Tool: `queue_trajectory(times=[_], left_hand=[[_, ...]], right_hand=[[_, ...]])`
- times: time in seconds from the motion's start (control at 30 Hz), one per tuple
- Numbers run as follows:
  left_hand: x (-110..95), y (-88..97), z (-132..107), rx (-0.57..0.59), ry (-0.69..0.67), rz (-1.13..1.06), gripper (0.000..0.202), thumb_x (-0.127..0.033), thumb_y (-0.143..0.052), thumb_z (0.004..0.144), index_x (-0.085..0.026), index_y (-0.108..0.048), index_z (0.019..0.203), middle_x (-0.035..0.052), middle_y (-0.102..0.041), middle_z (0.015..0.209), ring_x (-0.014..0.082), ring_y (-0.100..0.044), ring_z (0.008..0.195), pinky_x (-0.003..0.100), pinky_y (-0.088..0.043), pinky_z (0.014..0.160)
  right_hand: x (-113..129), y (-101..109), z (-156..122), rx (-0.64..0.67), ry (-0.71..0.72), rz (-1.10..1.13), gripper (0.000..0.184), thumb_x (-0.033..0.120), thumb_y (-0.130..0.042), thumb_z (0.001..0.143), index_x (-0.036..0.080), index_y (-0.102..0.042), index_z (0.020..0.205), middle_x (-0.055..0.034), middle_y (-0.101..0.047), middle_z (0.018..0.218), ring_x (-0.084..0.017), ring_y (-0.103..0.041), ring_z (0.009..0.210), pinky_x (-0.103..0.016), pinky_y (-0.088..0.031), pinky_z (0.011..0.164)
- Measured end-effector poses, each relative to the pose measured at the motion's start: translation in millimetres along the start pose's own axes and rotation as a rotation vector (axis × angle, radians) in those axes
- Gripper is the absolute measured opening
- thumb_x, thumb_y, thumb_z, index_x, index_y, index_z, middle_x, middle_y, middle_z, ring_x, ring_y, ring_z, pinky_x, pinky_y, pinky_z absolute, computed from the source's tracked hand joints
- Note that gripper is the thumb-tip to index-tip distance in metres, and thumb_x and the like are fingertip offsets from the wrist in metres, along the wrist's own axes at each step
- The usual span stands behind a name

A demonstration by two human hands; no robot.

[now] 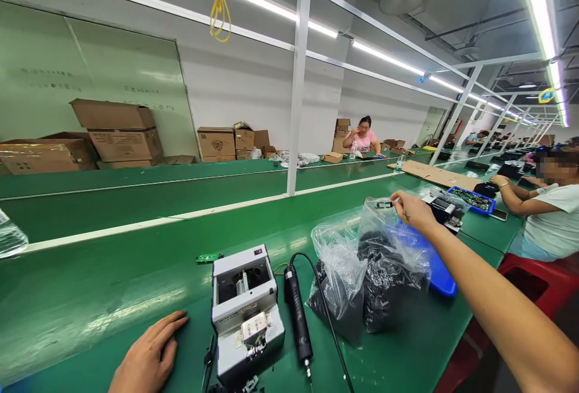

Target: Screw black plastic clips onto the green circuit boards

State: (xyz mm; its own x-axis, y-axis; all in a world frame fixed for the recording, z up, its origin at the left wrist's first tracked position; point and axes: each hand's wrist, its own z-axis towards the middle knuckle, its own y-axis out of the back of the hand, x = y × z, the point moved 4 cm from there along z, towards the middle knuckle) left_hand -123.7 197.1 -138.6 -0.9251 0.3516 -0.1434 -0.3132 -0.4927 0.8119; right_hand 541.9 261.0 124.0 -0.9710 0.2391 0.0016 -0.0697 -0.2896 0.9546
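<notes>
My left hand lies on the green tabletop, fingers stretched out and holding nothing. To its right stands a grey screw feeder machine with an open top. Beside that lies a black electric screwdriver with its cable, bit toward me. My right hand reaches far forward, fingertips pinched at the top edge of a clear plastic bag full of small black parts. A small dark-and-light piece shows at the fingertips, too small to name. A second bag of dark parts leans against the first.
A blue tray sits behind the bags. Another device and a blue bin of circuit boards stand farther right, near a seated co-worker. A green circuit board lies behind the feeder. A white post rises mid-bench.
</notes>
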Motion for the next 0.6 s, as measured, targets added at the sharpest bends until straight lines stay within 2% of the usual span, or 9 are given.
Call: queue_trajectory(times=[0.13,0.23,0.4,0.6], left_hand=[[2,0.5,0,0.035,0.05,-0.006,0.039,-0.034,-0.045,0.087,-0.024,-0.078,0.106,0.0031,-0.075,0.123,0.0255,-0.074,0.107,0.036,-0.063,0.092],[1,1.4,2,0.05,0.065,-0.003,0.039,-0.033,-0.045,0.086,-0.024,-0.078,0.106,0.0024,-0.075,0.123,0.025,-0.074,0.107,0.035,-0.063,0.092],[0,0.5,3,0.006,0.019,0.0,0.039,-0.034,-0.045,0.087,-0.024,-0.078,0.105,0.0031,-0.075,0.121,0.0254,-0.074,0.105,0.037,-0.063,0.092],[2,-4.1,2,-0.015,-0.015,0.011,0.039,-0.033,-0.044,0.088,-0.024,-0.077,0.104,0.003,-0.076,0.12,0.0243,-0.075,0.104,0.036,-0.063,0.091]], right_hand=[[6,34,0,-0.118,0.127,-0.048,0.033,0.036,-0.062,0.099,0.018,-0.062,0.127,-0.0101,-0.064,0.128,-0.023,-0.066,0.109,-0.045,-0.057,0.092],[12,44,1,-0.131,0.183,-0.089,0.03,0.036,-0.062,0.099,0.019,-0.063,0.124,-0.0098,-0.064,0.127,-0.023,-0.065,0.109,-0.045,-0.057,0.093],[10,45,6,-0.053,0.205,-0.134,0.029,0.036,-0.061,0.1,0.019,-0.064,0.123,-0.0097,-0.065,0.126,-0.022,-0.066,0.107,-0.043,-0.057,0.092],[14,37,5,0.067,0.146,-0.173,0.032,0.036,-0.062,0.099,0.018,-0.063,0.125,-0.01,-0.065,0.126,-0.023,-0.066,0.107,-0.044,-0.058,0.091]])
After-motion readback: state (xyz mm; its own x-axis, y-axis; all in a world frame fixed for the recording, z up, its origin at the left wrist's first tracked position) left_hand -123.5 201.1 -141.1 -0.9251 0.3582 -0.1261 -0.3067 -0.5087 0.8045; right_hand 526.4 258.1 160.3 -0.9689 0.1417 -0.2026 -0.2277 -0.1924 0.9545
